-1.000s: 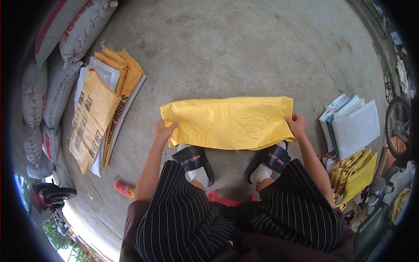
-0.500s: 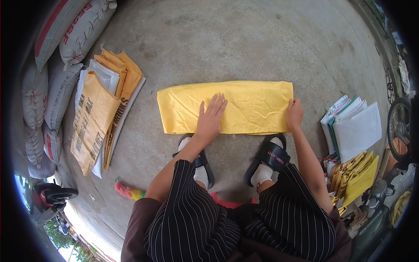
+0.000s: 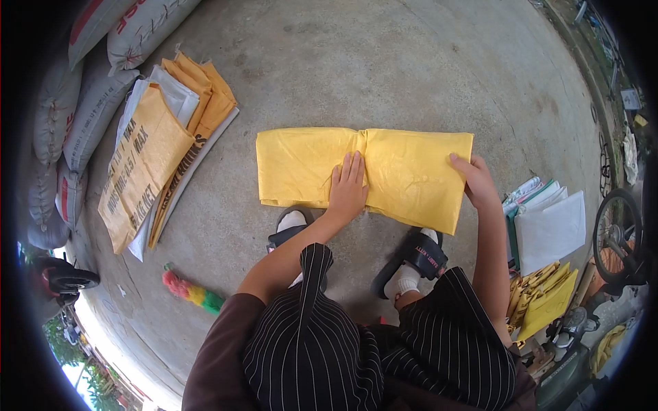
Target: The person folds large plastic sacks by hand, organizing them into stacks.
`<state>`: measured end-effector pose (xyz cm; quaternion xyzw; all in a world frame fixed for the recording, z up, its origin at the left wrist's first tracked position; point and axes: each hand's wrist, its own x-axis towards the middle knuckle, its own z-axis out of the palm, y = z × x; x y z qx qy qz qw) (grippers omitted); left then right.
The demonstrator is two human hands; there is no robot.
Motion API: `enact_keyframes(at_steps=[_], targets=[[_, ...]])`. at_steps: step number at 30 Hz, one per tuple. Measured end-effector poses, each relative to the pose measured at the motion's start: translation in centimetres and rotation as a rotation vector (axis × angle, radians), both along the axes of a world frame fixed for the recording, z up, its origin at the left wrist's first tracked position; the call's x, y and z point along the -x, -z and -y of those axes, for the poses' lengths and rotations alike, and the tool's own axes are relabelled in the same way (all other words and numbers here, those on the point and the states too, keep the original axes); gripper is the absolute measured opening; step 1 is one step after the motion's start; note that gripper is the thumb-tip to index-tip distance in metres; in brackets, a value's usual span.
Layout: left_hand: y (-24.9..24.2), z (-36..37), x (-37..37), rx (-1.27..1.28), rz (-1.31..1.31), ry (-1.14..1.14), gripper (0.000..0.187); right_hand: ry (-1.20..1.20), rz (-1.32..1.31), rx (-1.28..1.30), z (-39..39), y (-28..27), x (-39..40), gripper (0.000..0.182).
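Sheet (image 3: 411, 161), yellow and folded, lies on the concrete floor (image 3: 391, 75), a crease running across its middle, with the person's sandals (image 3: 425, 255) at its near side. The left hand (image 3: 348, 195) rests palm down on it just beside that crease, fingers extended and slightly parted. The right hand (image 3: 480, 183) pinches the sheet's right edge, thumb on top, and the right half slants toward the person. Well left of the sheet lie folded bags (image 3: 147, 164) with black print, with filled sacks (image 3: 92, 127) farther out. Right of the sheet sit a folded white stack (image 3: 552, 233) and a folded yellow pile (image 3: 548, 301).
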<state>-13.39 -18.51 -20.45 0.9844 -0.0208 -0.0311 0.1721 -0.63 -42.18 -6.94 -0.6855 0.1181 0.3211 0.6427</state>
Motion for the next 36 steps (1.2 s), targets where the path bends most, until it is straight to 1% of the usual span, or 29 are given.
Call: enact_keyframes(at_steps=[2, 4, 6, 7, 8, 10, 12, 13, 14, 15, 16, 18, 19, 20, 21, 23, 24, 25, 26, 27, 28, 29, 30, 31, 32, 33, 34, 35, 36], targets=[[0.3, -0.1, 0.1, -0.030, -0.070, -0.001, 0.060, -0.040, 0.028, 0.049, -5.1, -3.9, 0.5, 0.032], [2.1, -0.3, 0.7, -0.059, -0.142, -0.002, 0.055, -0.173, 0.137, 0.154, -9.9, -4.5, 1.4, 0.030], [5.5, -0.8, 2.2, 1.247, -0.064, -0.189, 0.041, -0.385, 0.350, 0.327, -14.8, -4.2, 2.3, 0.028], [-1.9, -2.1, 2.2, 1.041, -0.202, -0.077, 0.045, -0.493, 0.481, 0.442, -17.4, -4.2, 3.0, 0.028], [-1.4, -2.1, 2.9, 1.040, -0.199, -0.081, 0.045, -0.569, 0.525, 0.491, -20.0, -4.0, 3.9, 0.029], [1.1, -1.8, 4.3, 0.741, -0.163, -0.032, 0.047, -0.650, 0.571, 0.533, -23.4, -2.5, 5.4, 0.030], [2.9, -2.1, 5.2, 0.433, -0.128, 0.009, 0.048, -0.853, 0.846, 0.533, -25.6, 1.0, 6.5, 0.033], [2.6, -2.4, 5.4, 0.426, -0.127, -0.002, 0.048, -0.859, 0.851, 0.522, -25.9, 3.8, 7.1, 0.033], [2.2, -2.6, 5.5, 0.378, -0.215, 0.023, 0.048, -0.900, 0.883, 0.443, -25.7, 6.9, 7.8, 0.033], [1.6, -3.0, 5.8, 0.329, -0.305, 0.048, 0.049, -0.938, 0.912, 0.363, -25.3, 8.8, 8.1, 0.039], [0.6, -3.2, 6.7, 0.323, -0.306, 0.038, 0.049, -1.148, 1.003, 0.458, -24.6, 9.3, 7.9, 0.054], [-1.9, -3.2, 8.6, 0.048, -0.102, 0.193, 0.040, -1.127, 1.078, 0.396, -23.5, 10.2, 8.3, 0.055], [-3.4, -3.9, 8.4, 0.045, -0.102, 0.188, 0.040, -1.098, 1.152, 0.347, -23.3, 10.3, 8.3, 0.055], [-4.9, -4.9, 8.2, 0.390, -0.303, 0.133, 0.036, -1.020, 1.198, 0.304, -23.2, 10.4, 8.3, 0.055], [-6.9, -6.0, 7.9, 0.737, -0.507, 0.076, 0.032, -1.020, 1.195, 0.304, -23.3, 10.5, 8.2, 0.055], [-12.2, -8.4, 6.1, 1.153, -0.719, -0.611, 0.027, -0.829, 1.063, 0.094, -23.3, 10.5, 7.8, 0.053], [-11.4, -9.3, 6.1, 0.867, -0.368, -0.639, 0.028, -0.834, 1.065, 0.095, -23.1, 10.6, 7.8, 0.053], [-10.2, -10.0, 5.9, 0.568, -0.024, -0.647, 0.032, -0.682, 1.000, 0.019, -23.0, 10.7, 7.8, 0.054], [-9.0, -10.5, 5.5, 0.567, -0.018, -0.653, 0.032, -0.531, 0.931, -0.059, -23.0, 10.9, 7.9, 0.054], [-7.7, -11.2, 5.1, 0.240, 0.112, -0.647, 0.041, -0.535, 0.934, -0.066, -22.8, 10.5, 7.8, 0.054], [-6.5, -11.7, 4.9, -0.089, 0.237, -0.627, 0.052, -0.539, 1.112, 0.248, -22.5, 9.9, 7.5, 0.054], [-5.3, -12.2, 5.0, -0.092, 0.239, -0.631, 0.052, -0.528, 1.275, 0.573, -22.1, 9.3, 7.3, 0.054], [-4.7, -12.6, 4.9, 0.000, 0.151, -0.676, 0.060, -0.424, 1.250, 0.680, -21.7, 9.0, 7.2, 0.053], [-4.2, -12.8, 5.0, 0.096, 0.060, -0.720, 0.068, -0.428, 1.252, 0.680, -21.1, 9.2, 6.7, 0.053], [-3.6, -13.2, 5.2, 0.101, 0.059, -0.723, 0.068, -0.497, 1.166, 0.734, -20.4, 9.6, 6.1, 0.054], [-3.8, -13.7, 5.2, 0.240, -0.043, -0.761, 0.062, -0.562, 1.077, 0.787, -20.1, 9.7, 5.6, 0.056], [-3.9, -14.2, 5.2, 0.378, -0.146, -0.792, 0.056, -0.562, 1.077, 0.792, -19.9, 9.9, 5.4, 0.056], [-3.8, -14.8, 5.2, 0.380, -0.147, -0.790, 0.056, -0.613, 1.071, 0.792, -19.8, 10.1, 5.2, 0.058], [-3.7, -15.4, 5.3, 0.405, -0.208, -0.751, 0.050, -0.663, 1.064, 0.790, -19.8, 10.1, 5.1, 0.061]])
